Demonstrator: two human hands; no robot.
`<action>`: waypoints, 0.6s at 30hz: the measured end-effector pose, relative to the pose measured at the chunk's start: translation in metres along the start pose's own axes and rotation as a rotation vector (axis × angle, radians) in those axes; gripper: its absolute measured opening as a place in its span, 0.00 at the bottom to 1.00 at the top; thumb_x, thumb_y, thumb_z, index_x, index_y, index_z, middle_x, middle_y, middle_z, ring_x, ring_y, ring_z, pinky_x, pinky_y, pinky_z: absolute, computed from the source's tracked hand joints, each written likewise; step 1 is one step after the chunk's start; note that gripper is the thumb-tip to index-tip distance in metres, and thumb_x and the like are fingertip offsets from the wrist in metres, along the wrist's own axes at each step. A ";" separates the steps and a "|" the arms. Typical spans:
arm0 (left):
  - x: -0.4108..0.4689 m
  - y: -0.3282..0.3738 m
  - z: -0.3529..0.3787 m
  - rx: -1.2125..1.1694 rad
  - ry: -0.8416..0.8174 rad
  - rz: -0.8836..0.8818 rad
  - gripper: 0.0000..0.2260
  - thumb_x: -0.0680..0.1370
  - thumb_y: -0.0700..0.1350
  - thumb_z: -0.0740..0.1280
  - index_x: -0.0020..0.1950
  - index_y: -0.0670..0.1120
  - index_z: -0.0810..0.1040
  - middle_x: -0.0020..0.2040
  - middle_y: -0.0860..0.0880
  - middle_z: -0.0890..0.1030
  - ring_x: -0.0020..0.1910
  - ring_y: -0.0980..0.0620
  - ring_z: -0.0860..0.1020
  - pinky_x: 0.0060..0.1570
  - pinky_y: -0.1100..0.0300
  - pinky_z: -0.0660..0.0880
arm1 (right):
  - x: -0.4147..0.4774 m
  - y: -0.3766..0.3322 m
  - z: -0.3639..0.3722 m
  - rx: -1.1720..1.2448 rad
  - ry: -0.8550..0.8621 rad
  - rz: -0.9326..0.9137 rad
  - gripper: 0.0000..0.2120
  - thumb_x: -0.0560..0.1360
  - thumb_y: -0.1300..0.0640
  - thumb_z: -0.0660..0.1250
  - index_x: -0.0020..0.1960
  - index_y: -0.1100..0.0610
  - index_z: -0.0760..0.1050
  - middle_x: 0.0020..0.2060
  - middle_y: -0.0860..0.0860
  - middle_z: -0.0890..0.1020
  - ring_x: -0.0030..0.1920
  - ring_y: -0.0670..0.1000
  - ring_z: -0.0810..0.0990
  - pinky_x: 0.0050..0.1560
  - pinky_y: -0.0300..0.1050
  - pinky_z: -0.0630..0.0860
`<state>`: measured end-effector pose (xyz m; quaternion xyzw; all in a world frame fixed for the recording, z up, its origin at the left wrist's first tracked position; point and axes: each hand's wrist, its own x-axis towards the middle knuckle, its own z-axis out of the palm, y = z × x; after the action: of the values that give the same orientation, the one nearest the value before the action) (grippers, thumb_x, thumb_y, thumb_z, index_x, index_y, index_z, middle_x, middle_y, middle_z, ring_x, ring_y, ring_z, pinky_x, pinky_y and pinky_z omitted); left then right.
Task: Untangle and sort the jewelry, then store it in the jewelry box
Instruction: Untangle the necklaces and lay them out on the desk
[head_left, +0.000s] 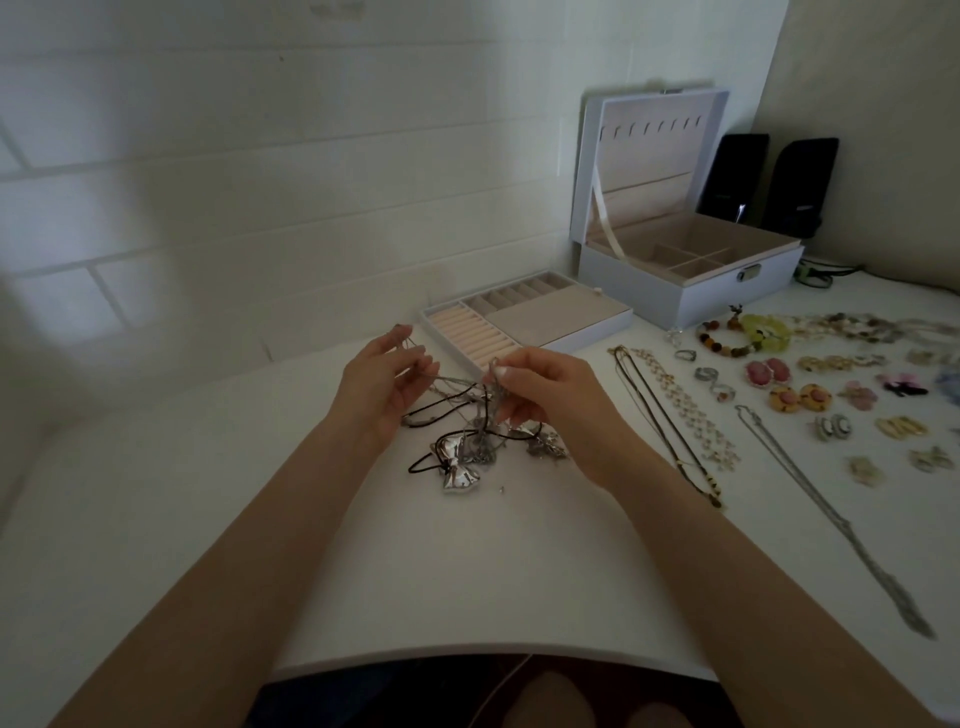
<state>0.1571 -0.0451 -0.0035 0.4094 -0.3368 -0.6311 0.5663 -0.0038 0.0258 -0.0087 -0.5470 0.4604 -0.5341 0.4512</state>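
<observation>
Our left hand (382, 387) and our right hand (540, 392) are lifted a little over the white table (467, 582). Each one pinches thin strands of the tangled clump of silver chains and black cords (467, 441). We hold the strands apart so they pull tight and show us where the knot is. The rest of the clump lies on the table just under our hands.

To the right, the long gold and dark necklaces (670, 415) lie in straight lines so they cannot knot up. The coloured earrings (800, 397) sit in pairs.

The pale blue jewelry box (649, 296) stands open at the back. Its flat tray with soft ring rolls (550, 317) is out beside it, ready to fill. We think nothing is stored yet.
</observation>
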 end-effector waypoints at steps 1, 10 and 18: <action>0.000 0.000 0.000 0.008 0.006 0.002 0.13 0.77 0.29 0.61 0.59 0.41 0.73 0.41 0.45 0.75 0.36 0.53 0.75 0.30 0.68 0.77 | 0.000 0.000 -0.001 0.003 0.002 0.000 0.07 0.77 0.62 0.64 0.43 0.58 0.79 0.37 0.51 0.81 0.34 0.49 0.78 0.40 0.43 0.75; 0.000 -0.003 -0.003 0.175 0.122 0.049 0.07 0.75 0.27 0.62 0.45 0.37 0.75 0.41 0.45 0.77 0.36 0.52 0.78 0.32 0.68 0.78 | 0.002 -0.004 -0.006 0.201 0.070 -0.053 0.09 0.78 0.64 0.60 0.42 0.60 0.77 0.33 0.51 0.79 0.33 0.48 0.78 0.36 0.39 0.75; 0.000 -0.006 -0.005 0.485 0.129 0.127 0.07 0.73 0.32 0.69 0.45 0.39 0.72 0.38 0.43 0.78 0.25 0.57 0.78 0.26 0.66 0.76 | 0.001 -0.003 -0.007 0.150 0.079 -0.074 0.08 0.79 0.63 0.60 0.46 0.60 0.78 0.36 0.51 0.83 0.37 0.47 0.79 0.37 0.38 0.75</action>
<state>0.1589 -0.0442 -0.0115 0.5506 -0.4665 -0.4678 0.5104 -0.0110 0.0250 -0.0052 -0.5069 0.4158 -0.6046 0.4524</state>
